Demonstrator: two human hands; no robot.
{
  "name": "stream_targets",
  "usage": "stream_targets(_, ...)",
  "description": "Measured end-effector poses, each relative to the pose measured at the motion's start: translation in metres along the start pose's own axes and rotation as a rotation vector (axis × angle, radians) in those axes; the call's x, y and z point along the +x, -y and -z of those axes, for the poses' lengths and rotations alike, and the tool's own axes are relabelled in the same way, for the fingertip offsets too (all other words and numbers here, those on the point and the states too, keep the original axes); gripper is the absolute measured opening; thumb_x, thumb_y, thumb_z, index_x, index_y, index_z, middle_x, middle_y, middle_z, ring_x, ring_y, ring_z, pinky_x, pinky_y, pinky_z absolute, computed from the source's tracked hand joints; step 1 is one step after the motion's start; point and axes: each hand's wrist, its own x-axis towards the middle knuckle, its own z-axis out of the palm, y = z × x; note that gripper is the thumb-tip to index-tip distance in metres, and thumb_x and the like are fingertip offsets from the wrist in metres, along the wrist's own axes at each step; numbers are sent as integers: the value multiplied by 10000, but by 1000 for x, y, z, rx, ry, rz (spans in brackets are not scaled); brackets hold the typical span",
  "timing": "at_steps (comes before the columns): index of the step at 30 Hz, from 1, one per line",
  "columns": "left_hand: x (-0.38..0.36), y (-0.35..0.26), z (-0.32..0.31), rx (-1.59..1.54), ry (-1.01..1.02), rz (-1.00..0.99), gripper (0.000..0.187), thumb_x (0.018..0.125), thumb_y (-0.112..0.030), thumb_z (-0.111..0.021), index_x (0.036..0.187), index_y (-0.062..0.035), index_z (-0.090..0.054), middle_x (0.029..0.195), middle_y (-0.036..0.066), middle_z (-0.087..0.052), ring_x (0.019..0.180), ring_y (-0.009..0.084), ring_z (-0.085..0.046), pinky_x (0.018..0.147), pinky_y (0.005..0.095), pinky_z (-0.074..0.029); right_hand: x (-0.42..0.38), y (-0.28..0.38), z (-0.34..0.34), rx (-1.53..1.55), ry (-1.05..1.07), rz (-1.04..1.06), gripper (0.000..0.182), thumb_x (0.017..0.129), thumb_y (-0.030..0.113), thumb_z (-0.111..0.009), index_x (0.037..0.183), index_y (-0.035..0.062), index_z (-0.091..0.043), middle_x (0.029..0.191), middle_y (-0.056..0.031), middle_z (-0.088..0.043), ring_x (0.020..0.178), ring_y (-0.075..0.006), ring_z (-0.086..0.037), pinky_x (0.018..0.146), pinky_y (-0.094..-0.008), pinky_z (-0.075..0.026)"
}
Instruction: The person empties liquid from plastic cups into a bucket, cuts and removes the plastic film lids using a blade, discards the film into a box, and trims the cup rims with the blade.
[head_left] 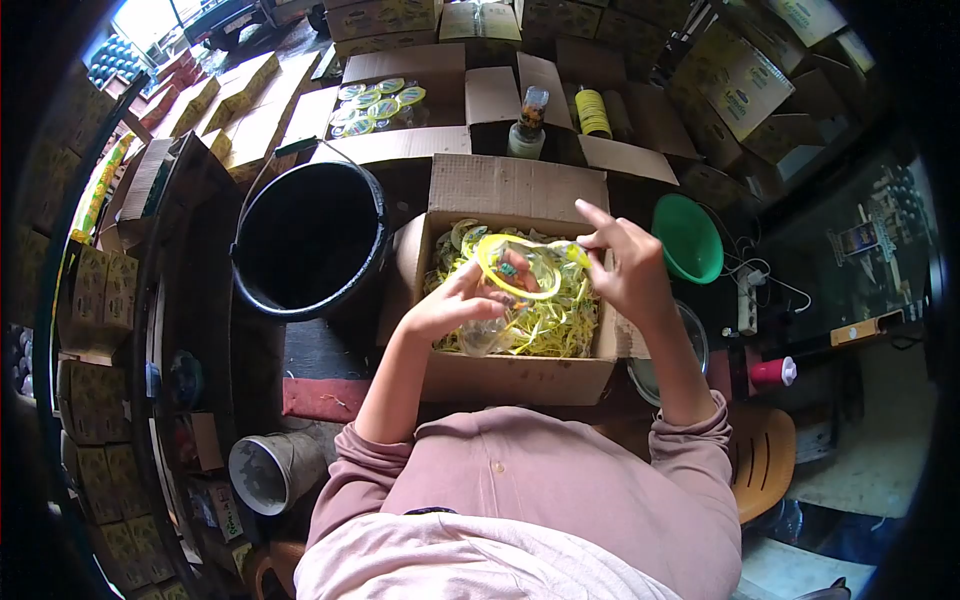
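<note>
My left hand (450, 308) is wrapped round a clear plastic cup (483, 338) with a bright yellow ring at its rim, tilted over an open cardboard box (515, 378). Between the thumb and fingers of my right hand (630, 262) is a piece of yellow and clear plastic film (576, 254), pulled out to the right of the cup's rim. My right index finger points up and away. Beneath both hands, the box holds a heap of thin yellow plastic strips (560, 335), with some clear round pieces at its back left.
Left of the box stands a black bucket (240, 270); a green bowl (688, 238) is at right. Behind, a carton holds lidded cups (378, 105), beside a jar (526, 140) and a yellow stack (592, 112). A grey bucket (262, 475) sits low left, a pink thread spool (770, 373) right.
</note>
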Motion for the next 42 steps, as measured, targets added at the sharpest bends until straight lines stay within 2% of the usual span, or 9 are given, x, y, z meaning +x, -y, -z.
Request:
stream_targets(4,-5,-3,-1,156,-148,118,539,745,-138,-529,1249,-43,-362,1167,116,-478,1064,186,-489,863,329,-418,2,-12,5,302,332,-367,341,666,-13,-569,1006,5,-594,722,-104,-638,633,-124,-619,625,-230,-500)
stream_targets(8,-11,10,9,159,-206,140,581,750,-136,-566,1272,-48,-327,1158,109,-475,1080,180,-482,877,325,-420,-13,-21,-5,389,325,-495,326,643,-29,-630,963,28,-621,703,-54,-633,610,-86,-591,582,-217,-471)
stream_targets(11,-10,-4,-6,252,-227,110,645,728,-95,-642,1277,-41,-307,1124,101,-482,1077,171,-481,879,311,-427,-20,-13,-11,345,125,-322,294,636,-61,-654,913,33,-636,708,-56,-635,602,-86,-582,580,-217,-471)
stream_targets(16,-9,9,-4,502,-322,-67,676,682,-120,-741,1226,-35,-348,1059,75,-512,955,122,-534,770,252,-465,-27,14,-4,95,61,2,239,625,-67,-627,837,44,-623,751,-77,-576,680,-239,-563,582,-325,-473)
stream_targets(19,-8,0,-13,721,-365,-172,687,639,-111,-760,1196,-16,-368,1036,100,-535,951,166,-551,791,279,-459,-32,20,-12,-29,-2,197,268,604,-60,-612,846,53,-629,776,-54,-582,700,-213,-562,600,-325,-472)
stream_targets(22,-8,-11,-18,897,-314,-234,767,569,-109,-777,1207,1,-367,1038,150,-550,953,256,-562,831,339,-440,-34,22,-13,-117,-52,239,272,605,-24,-610,865,50,-644,801,-35,-586,728,-185,-557,635,-314,-475)
stream_targets(25,-12,-7,-18,953,-368,-140,734,517,-99,-794,1133,4,-409,1022,127,-572,939,201,-571,847,313,-442,-33,23,-12,-175,-79,303,257,617,12,-620,872,35,-648,814,-40,-593,739,-173,-558,649,-310,-476)
stream_targets(36,-13,-20,-31,910,-213,-118,781,572,-153,-765,1211,58,-368,1018,179,-573,937,286,-576,830,344,-449,-25,21,-9,-215,-73,552,146,638,52,-692,779,35,-657,792,-45,-615,693,-139,-583,620,-278,-491)
stream_targets(42,-11,-21,-31,929,-183,-139,672,603,-174,-735,1156,47,-424,995,180,-575,907,304,-581,806,337,-458,-21,25,-3,-106,-80,530,334,648,18,-641,981,5,-613,771,-50,-599,692,-154,-588,661,-297,-502)
